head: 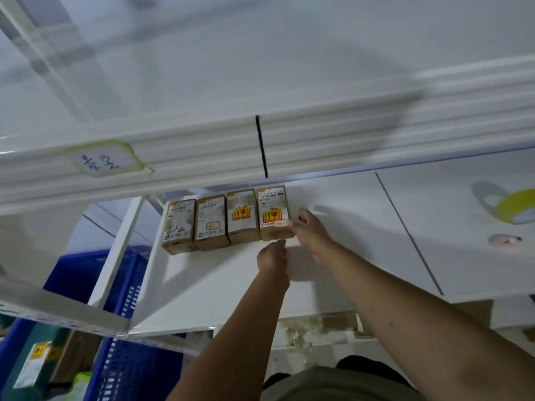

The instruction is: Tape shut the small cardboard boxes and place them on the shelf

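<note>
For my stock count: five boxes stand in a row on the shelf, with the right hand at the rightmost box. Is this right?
Not five: the head view shows four boxes in a row on the shelf, with the right hand at the rightmost box.

I count 4 cardboard boxes (179, 225) (210, 222) (243, 217) (273, 212) on 1 shelf (231, 285), 1 yellow tape roll (514, 208), 1 handwritten label (105, 159), plus left hand (272, 256), right hand (314, 233).
</note>
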`<control>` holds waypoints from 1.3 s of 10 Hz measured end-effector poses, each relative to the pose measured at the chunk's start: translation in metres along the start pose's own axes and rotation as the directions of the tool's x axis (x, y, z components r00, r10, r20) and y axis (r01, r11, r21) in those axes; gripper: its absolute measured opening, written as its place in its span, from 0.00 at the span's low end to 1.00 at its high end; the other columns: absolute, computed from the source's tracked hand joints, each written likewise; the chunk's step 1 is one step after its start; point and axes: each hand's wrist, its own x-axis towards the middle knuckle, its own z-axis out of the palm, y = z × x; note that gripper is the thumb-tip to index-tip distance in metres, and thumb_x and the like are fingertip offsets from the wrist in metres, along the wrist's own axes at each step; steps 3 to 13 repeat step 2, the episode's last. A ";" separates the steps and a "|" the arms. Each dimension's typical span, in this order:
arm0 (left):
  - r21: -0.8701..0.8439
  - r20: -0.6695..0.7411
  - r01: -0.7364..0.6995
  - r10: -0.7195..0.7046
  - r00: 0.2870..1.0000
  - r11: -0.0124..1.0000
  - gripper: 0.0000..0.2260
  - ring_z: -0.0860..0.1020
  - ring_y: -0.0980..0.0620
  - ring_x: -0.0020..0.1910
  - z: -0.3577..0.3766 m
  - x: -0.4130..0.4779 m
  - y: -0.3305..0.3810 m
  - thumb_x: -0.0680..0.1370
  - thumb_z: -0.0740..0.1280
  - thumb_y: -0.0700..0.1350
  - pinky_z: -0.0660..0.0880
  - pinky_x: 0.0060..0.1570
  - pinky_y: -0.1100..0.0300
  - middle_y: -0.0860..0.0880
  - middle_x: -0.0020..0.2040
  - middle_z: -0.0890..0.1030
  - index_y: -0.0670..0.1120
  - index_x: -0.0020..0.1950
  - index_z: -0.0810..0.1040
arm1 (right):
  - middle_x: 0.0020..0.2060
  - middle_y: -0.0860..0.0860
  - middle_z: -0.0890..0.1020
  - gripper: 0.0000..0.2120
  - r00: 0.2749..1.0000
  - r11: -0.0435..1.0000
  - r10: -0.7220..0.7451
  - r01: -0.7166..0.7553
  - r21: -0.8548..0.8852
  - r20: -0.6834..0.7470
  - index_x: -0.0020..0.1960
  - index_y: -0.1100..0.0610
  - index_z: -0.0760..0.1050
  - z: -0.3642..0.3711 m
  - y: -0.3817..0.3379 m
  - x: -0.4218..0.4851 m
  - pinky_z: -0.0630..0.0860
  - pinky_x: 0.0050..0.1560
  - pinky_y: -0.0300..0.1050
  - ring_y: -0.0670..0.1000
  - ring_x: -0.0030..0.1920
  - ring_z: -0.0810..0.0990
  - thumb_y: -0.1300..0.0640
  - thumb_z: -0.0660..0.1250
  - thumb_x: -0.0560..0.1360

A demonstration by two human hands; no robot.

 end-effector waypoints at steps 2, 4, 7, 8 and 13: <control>0.116 0.112 -0.186 0.173 0.979 0.976 0.04 0.80 0.50 0.45 -0.020 0.011 -0.023 0.82 0.70 0.38 0.77 0.45 0.60 0.47 0.48 0.83 0.45 0.55 0.82 | 0.65 0.51 0.82 0.16 0.992 0.893 0.062 -0.005 0.450 -0.111 0.69 0.48 0.76 -0.039 0.040 -0.065 0.80 0.50 0.45 0.51 0.52 0.86 0.55 0.70 0.82; 0.116 0.112 -0.186 0.173 0.979 0.976 0.04 0.80 0.50 0.45 -0.020 0.011 -0.023 0.82 0.70 0.38 0.77 0.45 0.60 0.47 0.48 0.83 0.45 0.55 0.82 | 0.65 0.51 0.82 0.16 0.992 0.893 0.062 -0.005 0.450 -0.111 0.69 0.48 0.76 -0.039 0.040 -0.065 0.80 0.50 0.45 0.51 0.52 0.86 0.55 0.70 0.82; 0.116 0.112 -0.186 0.173 0.979 0.976 0.04 0.80 0.50 0.45 -0.020 0.011 -0.023 0.82 0.70 0.38 0.77 0.45 0.60 0.47 0.48 0.83 0.45 0.55 0.82 | 0.65 0.51 0.82 0.16 0.992 0.893 0.062 -0.005 0.450 -0.111 0.69 0.48 0.76 -0.039 0.040 -0.065 0.80 0.50 0.45 0.51 0.52 0.86 0.55 0.70 0.82; 0.116 0.112 -0.186 0.173 0.979 0.976 0.04 0.80 0.50 0.45 -0.020 0.011 -0.023 0.82 0.70 0.38 0.77 0.45 0.60 0.47 0.48 0.83 0.45 0.55 0.82 | 0.65 0.51 0.82 0.16 0.992 0.893 0.062 -0.005 0.450 -0.111 0.69 0.48 0.76 -0.039 0.040 -0.065 0.80 0.50 0.45 0.51 0.52 0.86 0.55 0.70 0.82; 0.116 0.112 -0.186 0.173 0.979 0.976 0.04 0.80 0.50 0.45 -0.020 0.011 -0.023 0.82 0.70 0.38 0.77 0.45 0.60 0.47 0.48 0.83 0.45 0.55 0.82 | 0.65 0.51 0.82 0.16 0.992 0.893 0.062 -0.005 0.450 -0.111 0.69 0.48 0.76 -0.039 0.040 -0.065 0.80 0.50 0.45 0.51 0.52 0.86 0.55 0.70 0.82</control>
